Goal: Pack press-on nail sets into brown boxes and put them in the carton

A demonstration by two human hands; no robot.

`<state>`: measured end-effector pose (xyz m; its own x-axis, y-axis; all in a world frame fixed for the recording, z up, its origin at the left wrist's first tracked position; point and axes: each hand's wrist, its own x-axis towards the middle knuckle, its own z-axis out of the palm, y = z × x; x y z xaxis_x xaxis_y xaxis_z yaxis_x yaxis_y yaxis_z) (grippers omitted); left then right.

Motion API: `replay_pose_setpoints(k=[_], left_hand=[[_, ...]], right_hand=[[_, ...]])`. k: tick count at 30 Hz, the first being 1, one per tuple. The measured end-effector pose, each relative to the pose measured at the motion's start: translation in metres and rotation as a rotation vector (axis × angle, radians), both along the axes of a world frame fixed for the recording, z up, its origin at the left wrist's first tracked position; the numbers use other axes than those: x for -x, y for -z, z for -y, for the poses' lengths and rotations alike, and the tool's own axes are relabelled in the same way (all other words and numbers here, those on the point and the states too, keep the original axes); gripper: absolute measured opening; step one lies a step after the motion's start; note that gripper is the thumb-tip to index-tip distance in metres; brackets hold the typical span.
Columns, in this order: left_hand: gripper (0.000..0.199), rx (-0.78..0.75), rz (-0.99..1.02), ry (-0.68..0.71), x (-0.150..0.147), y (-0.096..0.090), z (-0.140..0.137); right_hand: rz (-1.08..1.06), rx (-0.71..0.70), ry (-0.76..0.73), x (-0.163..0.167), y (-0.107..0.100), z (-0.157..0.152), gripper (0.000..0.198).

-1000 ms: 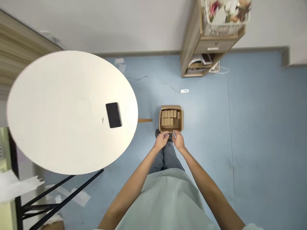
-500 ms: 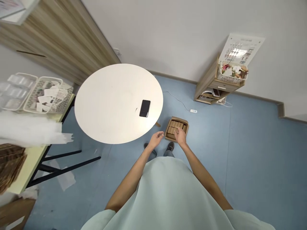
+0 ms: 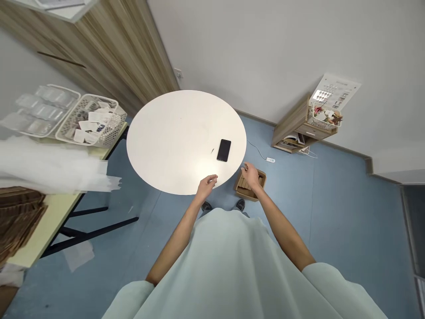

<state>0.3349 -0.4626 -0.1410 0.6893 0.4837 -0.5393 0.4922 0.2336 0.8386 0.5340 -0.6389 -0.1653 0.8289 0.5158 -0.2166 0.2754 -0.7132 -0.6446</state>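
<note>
Your right hand [image 3: 251, 174] hovers, fingers loosely spread and empty, over the open cardboard box [image 3: 249, 186] of small brown cartons on the blue floor. At nine o'clock, your left hand [image 3: 206, 185], fingers curled apart, overlaps the round white bench [image 3: 172, 146] edge.

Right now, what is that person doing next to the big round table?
A person in a pale green top stands beside the round white table. Their left hand hangs open over the table's near edge, holding nothing. Their right hand hovers over the open brown cardboard box of small brown packets on the blue floor; whether it grips one I cannot tell. A black phone lies flat on the table, untouched.
</note>
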Motion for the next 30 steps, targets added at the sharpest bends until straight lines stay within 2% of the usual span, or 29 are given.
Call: replay_pose_setpoints(k=[8,15,21,30], left_hand=[[0.041,-0.028,0.040,-0.013,0.034,-0.027,-0.078],[0.041,-0.065,0.072,-0.125,0.055,-0.051,-0.123],[0.044,-0.094,0.033,-0.225,0.068,-0.057,-0.143],[0.043,-0.073,-0.045,-0.361,0.072,-0.045,-0.144]], right_hand=[[0.007,-0.031,0.006,0.019,-0.006,-0.078,0.048],[0.025,-0.012,-0.048,0.000,0.006,-0.129,0.053],[-0.024,0.027,-0.054,-0.030,0.028,-0.153,0.058],[-0.047,0.120,-0.116,-0.066,0.062,-0.160,0.057]])
